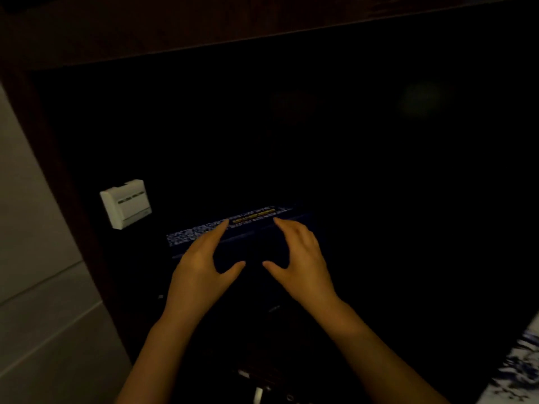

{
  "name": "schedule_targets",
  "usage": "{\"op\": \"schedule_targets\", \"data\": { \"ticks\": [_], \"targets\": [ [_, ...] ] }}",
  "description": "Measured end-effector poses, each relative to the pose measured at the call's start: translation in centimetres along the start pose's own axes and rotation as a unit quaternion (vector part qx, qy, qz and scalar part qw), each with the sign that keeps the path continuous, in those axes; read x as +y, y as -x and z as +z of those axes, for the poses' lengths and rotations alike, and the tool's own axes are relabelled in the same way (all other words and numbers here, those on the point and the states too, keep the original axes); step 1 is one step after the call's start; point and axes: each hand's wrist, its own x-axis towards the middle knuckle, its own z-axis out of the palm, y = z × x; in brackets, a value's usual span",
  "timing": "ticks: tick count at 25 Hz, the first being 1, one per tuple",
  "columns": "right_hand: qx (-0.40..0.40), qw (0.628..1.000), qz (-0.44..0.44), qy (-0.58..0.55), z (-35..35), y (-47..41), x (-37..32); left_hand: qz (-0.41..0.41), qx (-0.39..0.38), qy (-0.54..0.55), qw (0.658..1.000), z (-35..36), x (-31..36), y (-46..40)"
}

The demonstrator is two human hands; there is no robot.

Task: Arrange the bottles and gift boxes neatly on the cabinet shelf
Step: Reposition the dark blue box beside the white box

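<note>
**Both hands spread over a dark gift box inside the cabinet**

I'm looking into a very dark cabinet (52, 147) — most of the interior is unreadable. My left hand (201, 269) and right hand (300, 258) are both reaching in, fingers extended and thumbs splayed inward, wide open, gripping nothing. Between and just beyond them lies a flat dark blue gift box (233, 228) with a patterned strip and gold lettering along its far edge. The left fingertips reach that strip and the right fingertips sit near the lettering; whether either palm actually presses on the lid I cannot tell — too dark.

My read: the hands are set symmetrically, one toward each end of the box, so it can be squared up or slid without twisting. Thumbs point toward each other over the near side, ready to pinch the front edge.

Off to the far left of the left hand, a small white box (126, 204) stands tilted on the same shelf level, well apart from the blue one — likely next to be lined up. No bottles are visible in the dark. Below the wrists some glinting shapes show, not identifiable. A blue-white patterned surface (522, 368) peeks in low, right of the right forearm.
</note>
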Motion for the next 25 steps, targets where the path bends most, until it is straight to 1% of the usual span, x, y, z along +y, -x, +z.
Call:
{"op": "schedule_targets", "data": {
  "ticks": [1,2,3,4,5,6,8,11,17,19,21,23,24,25],
  "targets": [
    [-0.04,0.997,-0.036,0.061,1.4,-1.2,-0.3,0.001,-0.027,-0.08,0.996,-0.6,-1.3,-0.5],
    [-0.085,0.986,-0.067,0.124,2.7,-2.4,-0.6,-0.014,-0.071,-0.178,0.981,-1.1,-2.5,-1.1],
    [-0.13,0.972,-0.088,0.175,3.9,-3.4,-0.7,-0.038,-0.116,-0.252,0.96,-1.3,-3.5,-1.5],
    [-0.167,0.958,-0.102,0.21,4.9,-4.1,-0.6,-0.057,-0.141,-0.271,0.95,-1.4,-4.2,-1.7],
    [-0.188,0.949,-0.108,0.229,5.7,-4.8,-0.4,-0.064,-0.142,-0.254,0.955,-1.4,-4.8,-1.9],
    [-0.195,0.946,-0.11,0.236,6.3,-5.3,-0.2,-0.06,-0.126,-0.218,0.966,-1.2,-5.2,-1.9],
    [-0.19,0.944,-0.118,0.243,6.7,-5.9,0.5,-0.043,-0.09,-0.172,0.98,-0.9,-5.4,-1.5],
    [-0.177,0.938,-0.14,0.261,6.6,-6.2,1.1,-0.035,-0.057,-0.156,0.986,-0.5,-5.7,-1.0],
    [-0.176,0.934,-0.17,0.262,5.7,-6.1,1.5,-0.025,-0.036,-0.151,0.988,-0.5,-4.9,-0.4],
    [-0.182,0.931,-0.176,0.264,4.6,-6.4,1.6,-0.011,-0.043,-0.141,0.989,-1.1,-5.0,-0.3],
    [-0.182,0.938,-0.141,0.258,4.5,-6.3,0.4,-0.017,-0.05,-0.094,0.994,-2.6,-5.5,-1.2],
    [-0.17,0.948,-0.096,0.252,6.1,-5.7,-2.5,-0.03,-0.054,-0.053,0.997,-4.3,-6.5,-3.9],
    [-0.168,0.951,-0.077,0.246,7.3,-5.1,-4.0,-0.028,-0.087,-0.069,0.993,-4.7,-7.0,-5.6],
    [-0.167,0.955,-0.058,0.238,8.5,-4.5,-5.2,-0.024,-0.142,-0.096,0.985,-4.9,-7.2,-7.1]
  ]
}}
